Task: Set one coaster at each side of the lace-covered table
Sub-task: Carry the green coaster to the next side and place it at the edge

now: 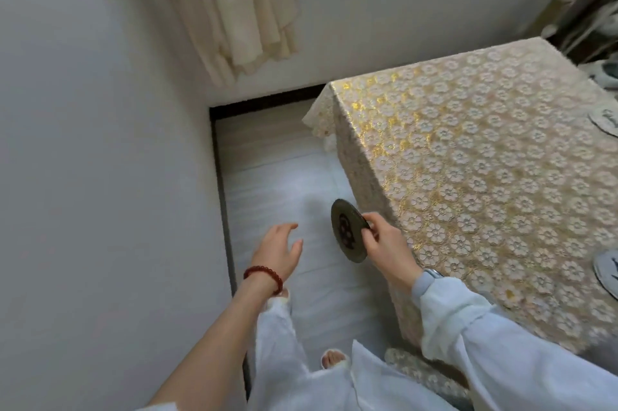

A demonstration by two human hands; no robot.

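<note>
Now the right hand [384, 243] pinches a round dark coaster [348, 230] by its rim, held on edge over the floor [284, 183], just beside the hanging lace cloth [468, 176]. Nearby, the left hand [279, 250] is loose with fingers spread, holding nothing, a red bead band [264, 276] on its wrist. Two pale coasters [607, 121] lie on the surface at the far right edge. Cream fabric [234, 9] hangs on the wall.
</note>
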